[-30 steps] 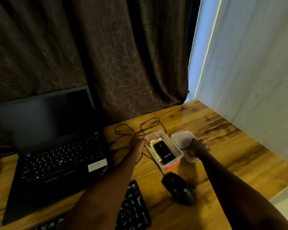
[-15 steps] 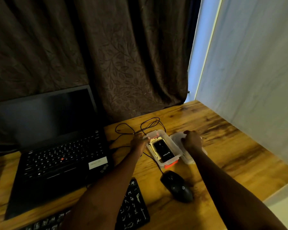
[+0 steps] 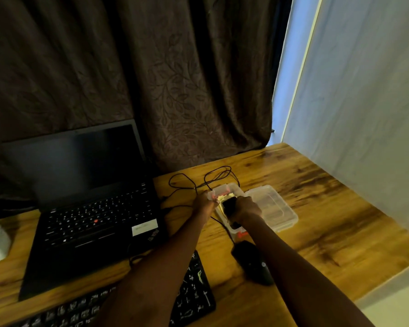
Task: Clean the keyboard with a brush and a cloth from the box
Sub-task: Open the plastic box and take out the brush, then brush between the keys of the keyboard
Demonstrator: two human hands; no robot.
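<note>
Box: clear plastic box (image 3: 223, 188) with red latches, open on the desk (image 3: 321, 208), right of the laptop.
Contents: a black item (image 3: 229, 204) lies on something yellow; which tool it is cannot be told.
Right hand: right hand (image 3: 244, 208) reaches into the box, fingers curled round the black item.
Left hand: left hand (image 3: 203, 204) touches the box's left wall; whether it grips cannot be told.
Lid: clear lid (image 3: 275, 210) lies just right of the box.
Keyboard: black keyboard (image 3: 195, 291) at the near edge, partly under the left forearm.
Mouse: black mouse (image 3: 253, 263) between keyboard and box.
Laptop: open laptop (image 3: 92, 208), screen dark.
Cable: thin black cable (image 3: 198, 182) looped behind the box.
</note>
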